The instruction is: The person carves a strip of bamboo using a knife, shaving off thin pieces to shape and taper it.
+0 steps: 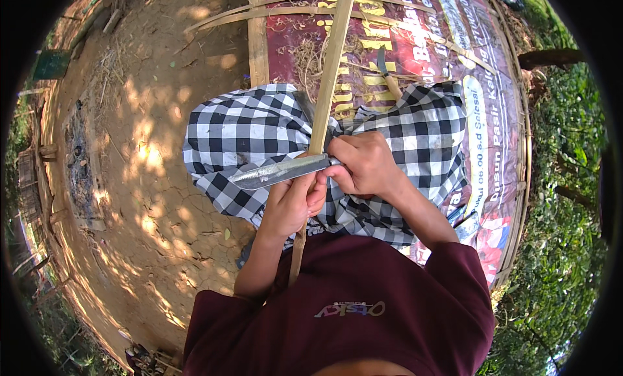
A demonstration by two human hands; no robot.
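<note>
A long pale strip, seemingly split bamboo [333, 68], runs from beyond my knees back toward my chest. My left hand [292, 204] is closed around its lower part, just under the blade. In my right hand [366, 162] is a knife [279, 172], its handle mostly hidden by the fingers. The broad, shiny blade points left and lies across the strip; whether its edge bites in cannot be seen. A black-and-white checked cloth [240, 133] covers my spread legs beneath both hands.
Another knife [390, 79], with a pale handle, lies past my knees on a printed red banner [289, 58]. Curly shavings [308, 61] and thin curved strips [285, 12] are scattered there. Cracked brown earth [156, 201] spreads to the left; leafy plants [551, 266] grow at the right.
</note>
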